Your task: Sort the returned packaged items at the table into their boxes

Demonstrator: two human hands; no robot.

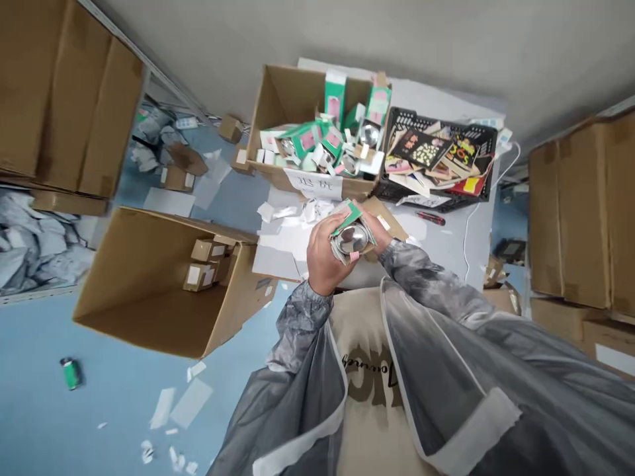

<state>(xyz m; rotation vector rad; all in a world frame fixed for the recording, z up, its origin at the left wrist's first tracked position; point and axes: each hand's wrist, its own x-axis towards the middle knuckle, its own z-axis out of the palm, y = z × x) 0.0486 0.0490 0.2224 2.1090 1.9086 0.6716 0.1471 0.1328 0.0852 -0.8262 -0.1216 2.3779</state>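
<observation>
Both my hands meet over the near edge of a white table (446, 248). My left hand (325, 254) grips a shiny silver round item (350, 238) with a green and white cardboard packet (347, 215) against it. My right hand (377, 228) holds the same bundle from the right side, fingers closed on it. Beyond my hands stands an open cardboard box (278, 106) filled with several green and pink packets and more silver round items. Torn white paper scraps (292, 215) lie on the table in front of that box.
A black plastic crate (483, 192) of booklets and cards sits right of the box. A large open carton (149, 284) holding small brown boxes stands on the blue floor at left. A green can (71, 372) and paper scraps lie on the floor. Stacked cartons (580, 211) line the right.
</observation>
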